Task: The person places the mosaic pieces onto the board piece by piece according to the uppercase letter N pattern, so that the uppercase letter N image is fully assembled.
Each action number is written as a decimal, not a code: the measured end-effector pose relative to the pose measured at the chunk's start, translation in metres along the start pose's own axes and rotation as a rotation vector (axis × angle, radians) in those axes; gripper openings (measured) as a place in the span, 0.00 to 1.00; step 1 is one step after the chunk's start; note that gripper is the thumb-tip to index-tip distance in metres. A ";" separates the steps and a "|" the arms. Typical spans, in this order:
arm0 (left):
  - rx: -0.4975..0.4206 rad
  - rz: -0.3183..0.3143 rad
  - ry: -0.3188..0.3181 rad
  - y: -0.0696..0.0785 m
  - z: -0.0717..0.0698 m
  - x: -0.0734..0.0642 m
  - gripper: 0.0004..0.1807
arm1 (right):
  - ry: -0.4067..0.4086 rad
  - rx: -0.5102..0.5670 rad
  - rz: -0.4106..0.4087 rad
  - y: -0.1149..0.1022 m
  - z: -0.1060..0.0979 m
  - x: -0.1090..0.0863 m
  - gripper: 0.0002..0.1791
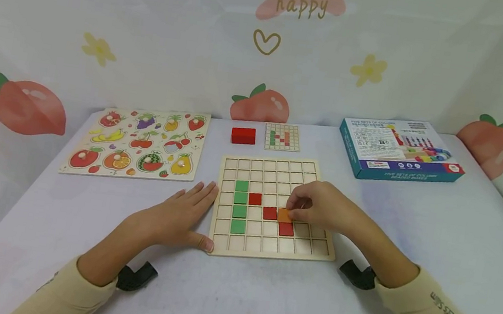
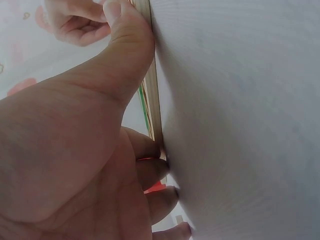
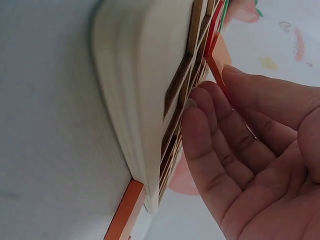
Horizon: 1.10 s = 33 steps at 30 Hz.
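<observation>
My right hand [image 1: 326,206] pinches an orange square tile [image 1: 284,215] over the right half of a wooden grid board [image 1: 266,257]. In the right wrist view the orange tile [image 3: 216,72] stands tilted, its lower edge at the grid. My left hand [image 1: 177,219] lies along the board's left side, fingers straight, thumb at the near left corner. In the left wrist view its fingertips [image 2: 167,192] are down on the table by the board's edge. Several green tiles [image 1: 239,211] form a column; three red tiles [image 1: 270,213] step down diagonally towards the orange one.
Behind the board are a red block [image 1: 243,135] and a small pattern card [image 1: 282,138]. A fruit puzzle [image 1: 137,143] lies at back left, a teal box [image 1: 399,150] at back right. The right wrist view shows an orange block [image 3: 124,210] beside the board.
</observation>
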State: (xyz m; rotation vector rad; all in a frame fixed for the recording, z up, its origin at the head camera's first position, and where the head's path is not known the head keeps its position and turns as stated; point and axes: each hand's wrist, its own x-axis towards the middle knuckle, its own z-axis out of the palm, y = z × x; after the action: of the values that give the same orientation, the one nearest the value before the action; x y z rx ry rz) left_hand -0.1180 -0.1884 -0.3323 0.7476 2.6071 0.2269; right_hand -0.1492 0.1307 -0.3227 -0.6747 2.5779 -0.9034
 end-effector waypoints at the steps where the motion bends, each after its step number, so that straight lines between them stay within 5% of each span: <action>1: 0.001 -0.002 -0.001 0.000 0.000 0.000 0.65 | 0.000 -0.007 -0.001 0.000 0.000 0.000 0.03; 17: -0.001 -0.004 -0.001 -0.001 0.002 0.000 0.65 | -0.010 -0.053 0.043 -0.003 0.001 -0.001 0.04; 26: 0.005 -0.008 -0.004 -0.001 0.002 0.001 0.65 | -0.196 -0.182 -0.099 -0.004 -0.011 -0.014 0.15; 33: 0.010 -0.011 -0.006 0.000 0.001 0.000 0.65 | -0.335 -0.169 0.056 -0.010 -0.019 -0.024 0.21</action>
State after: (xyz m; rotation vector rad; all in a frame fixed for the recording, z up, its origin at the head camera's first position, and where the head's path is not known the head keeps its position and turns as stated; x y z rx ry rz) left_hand -0.1178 -0.1879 -0.3329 0.7366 2.6080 0.2086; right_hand -0.1342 0.1461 -0.2984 -0.7266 2.3728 -0.5078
